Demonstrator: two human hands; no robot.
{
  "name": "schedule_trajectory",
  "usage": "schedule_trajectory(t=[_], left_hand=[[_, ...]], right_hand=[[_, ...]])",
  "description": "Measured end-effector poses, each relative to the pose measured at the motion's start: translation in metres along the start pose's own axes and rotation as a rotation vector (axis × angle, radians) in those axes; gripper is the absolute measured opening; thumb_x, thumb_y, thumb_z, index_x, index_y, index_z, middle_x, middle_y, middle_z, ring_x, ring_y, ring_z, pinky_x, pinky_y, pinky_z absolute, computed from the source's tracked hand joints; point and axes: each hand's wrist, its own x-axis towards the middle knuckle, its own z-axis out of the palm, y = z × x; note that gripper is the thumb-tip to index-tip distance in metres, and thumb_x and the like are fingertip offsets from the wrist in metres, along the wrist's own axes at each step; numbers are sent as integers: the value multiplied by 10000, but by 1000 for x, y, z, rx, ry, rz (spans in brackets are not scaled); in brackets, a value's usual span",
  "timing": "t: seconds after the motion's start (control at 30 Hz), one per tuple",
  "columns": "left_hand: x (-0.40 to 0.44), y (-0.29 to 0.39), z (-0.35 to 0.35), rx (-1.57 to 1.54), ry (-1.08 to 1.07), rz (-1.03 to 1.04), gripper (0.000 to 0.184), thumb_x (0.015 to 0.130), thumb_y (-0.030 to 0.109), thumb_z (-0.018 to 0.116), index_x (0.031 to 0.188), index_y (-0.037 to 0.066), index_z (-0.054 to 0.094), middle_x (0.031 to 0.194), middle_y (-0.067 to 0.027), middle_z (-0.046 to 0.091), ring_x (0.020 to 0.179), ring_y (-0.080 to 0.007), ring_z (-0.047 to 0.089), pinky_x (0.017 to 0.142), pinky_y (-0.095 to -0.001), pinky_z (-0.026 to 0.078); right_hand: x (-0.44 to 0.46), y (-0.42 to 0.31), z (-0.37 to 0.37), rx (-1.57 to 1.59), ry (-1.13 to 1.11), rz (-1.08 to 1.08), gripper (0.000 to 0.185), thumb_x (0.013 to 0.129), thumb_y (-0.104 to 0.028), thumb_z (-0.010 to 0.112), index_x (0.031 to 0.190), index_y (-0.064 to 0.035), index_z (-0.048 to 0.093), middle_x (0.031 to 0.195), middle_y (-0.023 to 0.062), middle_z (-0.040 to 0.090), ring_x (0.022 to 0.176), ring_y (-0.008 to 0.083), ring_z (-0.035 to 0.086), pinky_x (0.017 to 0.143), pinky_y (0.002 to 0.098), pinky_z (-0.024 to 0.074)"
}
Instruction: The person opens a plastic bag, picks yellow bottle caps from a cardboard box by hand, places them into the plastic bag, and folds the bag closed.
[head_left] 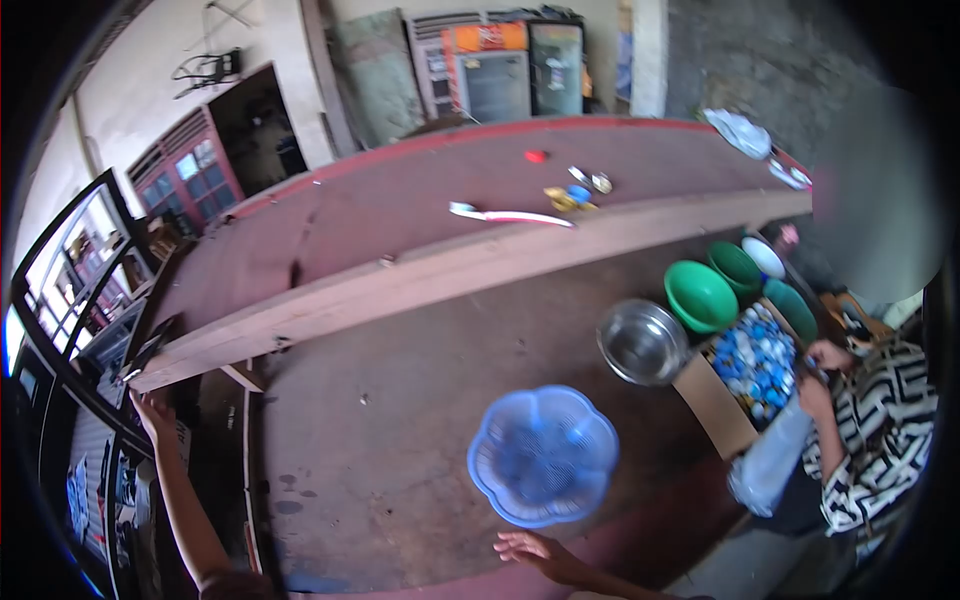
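While fridges (493, 85) stand beyond brown tabletop (400, 430) | right fingers (513, 540) spread near basket (545, 455) | left fingers (140, 403): can't tell

Soft daylight fills the room around me, brightest at the black-framed glass panel (75, 255) on the left, while the dark rectangular doorway (258, 125) sinks into shadow. Glare glints inside the round silver metal bowl (642, 343). Straight edges bow toward blackened corners; a smeared grey blur clouds the upper right.
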Motion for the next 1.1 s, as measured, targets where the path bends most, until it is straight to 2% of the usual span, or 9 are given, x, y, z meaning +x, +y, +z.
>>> schedule_trajectory(t=[0.03,0.17,0.3,0.33,0.53,0.6,0.77,0.87,1.1], left_hand=[[-14,-9,-14,73,-51,59,334,833,532,459,798,200,457,585,72,341,448,-57,288,396,-210,220],[-190,-60,-16,71,-181,-108,283,852,498,451,760,230,443,598,93,342,478,-41,295,405,-202,201],[-313,-105,-75,185,-506,-514,217,848,458,454,829,243,482,656,90,385,563,-66,341,517,-240,292],[-341,-123,-87,175,-470,-586,202,835,436,465,851,236,491,695,92,414,621,-80,381,588,-278,328],[-505,-208,-62,183,-537,-990,418,853,429,444,1177,164,437,1048,-2,476,861,-171,458,729,-342,397],[-550,-226,-23,235,-533,-959,546,825,461,484,1241,143,329,1204,-73,393,984,-231,439,771,-414,381],[-616,-256,63,420,-420,-801,675,789,401,589,1225,139,145,1198,-119,358,1028,-269,442,696,-431,416],[-620,-296,74,493,-340,-703,551,817,225,559,1156,110,140,1211,-154,313,1051,-278,438,620,-405,506],[-656,-292,84,457,-349,-449,523,793,63,477,1199,119,152,1238,-166,275,1027,-279,450,706,-428,509]], right_hand=[[-5,-5,11,-44,38,48,407,911,-166,442,1257,18,331,1204,142,482,1066,192,511,947,328,365],[-45,20,-21,-20,271,-110,199,901,-124,459,1012,17,544,981,83,589,928,152,546,844,292,417],[-92,8,-29,-410,362,-265,138,775,-80,619,906,-37,604,842,60,590,751,123,564,692,260,451],[-101,10,-33,-355,349,-128,215,719,-70,674,923,-60,609,874,66,597,731,140,574,672,255,463],[-132,16,-55,-432,412,-386,331,724,-70,657,1038,-54,555,960,79,561,810,160,568,693,264,463],[-145,10,-70,-438,328,-339,358,706,-64,649,1048,-58,544,968,90,556,800,179,567,702,283,468],[-183,-6,-131,-469,204,-303,351,713,-83,630,1048,-34,537,957,105,565,781,195,564,728,310,463],[-205,-4,-183,-521,217,-310,350,711,-92,627,1045,-38,538,946,120,564,782,220,568,734,327,462],[-253,11,-291,-870,628,-359,321,702,-44,614,1012,-36,531,974,132,545,880,284,539,781,367,434]])
